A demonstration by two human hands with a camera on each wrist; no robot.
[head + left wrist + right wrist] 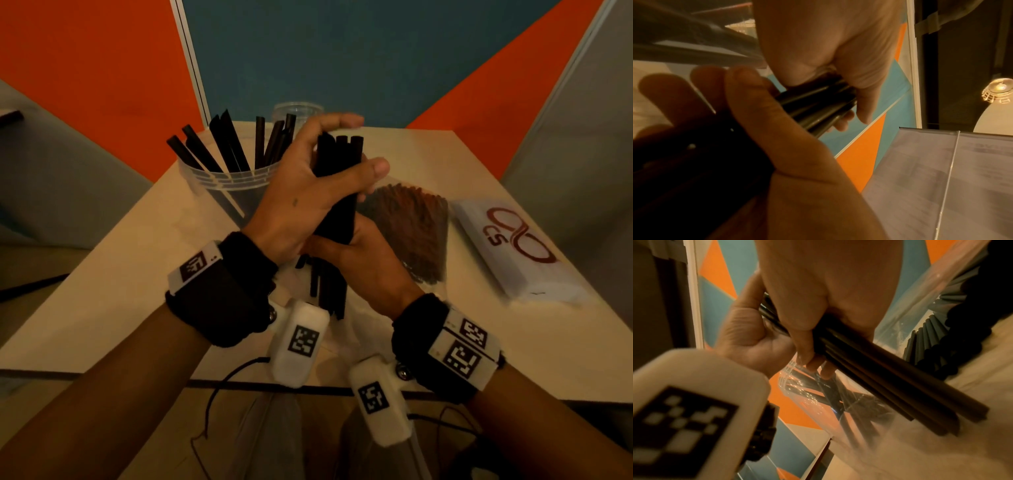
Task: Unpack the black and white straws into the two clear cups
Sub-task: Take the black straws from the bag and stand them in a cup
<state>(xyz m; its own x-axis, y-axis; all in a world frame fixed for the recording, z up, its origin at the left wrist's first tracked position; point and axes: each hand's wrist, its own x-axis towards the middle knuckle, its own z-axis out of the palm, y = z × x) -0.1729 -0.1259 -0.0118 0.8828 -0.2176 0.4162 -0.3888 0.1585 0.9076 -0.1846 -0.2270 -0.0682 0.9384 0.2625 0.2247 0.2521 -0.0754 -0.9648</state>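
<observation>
Both hands hold one bundle of black straws [339, 192] upright above the table. My left hand [301, 192] grips its upper part, and my right hand [363, 260] grips it from below. The right wrist view shows the bundle [879, 378] passing through my right hand [818, 296], with my left hand [748, 337] beside it. A clear cup [219, 185] with several black straws stands just left of the hands. A second clear cup [298, 109] stands behind, mostly hidden. More black straws [327, 291] lie under the hands.
A clear packet of brown straws [414, 229] lies right of the hands. Further right lies a white packet with a red logo [513, 246]. The light table [120, 291] ends close to my body, with cables hanging below. Orange and blue panels stand behind.
</observation>
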